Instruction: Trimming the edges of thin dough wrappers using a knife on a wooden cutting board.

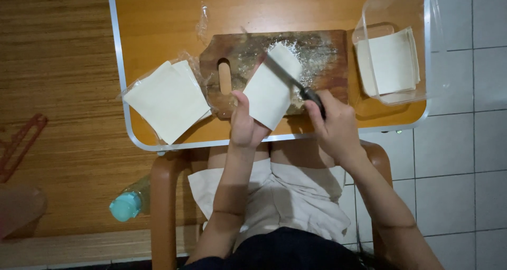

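Nearest you, your lap and a pale cloth fill the bottom of the view, with a bottle with a light-blue cap [127,205] lying on the wooden floor beside the chair. Just above that, your left hand [245,125] sits at the near edge of the table [158,16], its fingers pinching the lower corner of a pale square dough sheet [270,88] and steadying it. Your right hand [334,126] is clenched around the dark handle of a knife [293,80], whose blade lies slantwise across the upper part of that same sheet. The sheet rests tilted on a floured wooden cutting board [322,53] with a slot handle at its left end; its lower corner overhangs the board's near edge. To the left of the board, touching its corner, a stack of dough sheets [168,100] lies on clear plastic wrap. Farther off, at the table's right corner, a clear plastic container [422,16] holds more stacked sheets.
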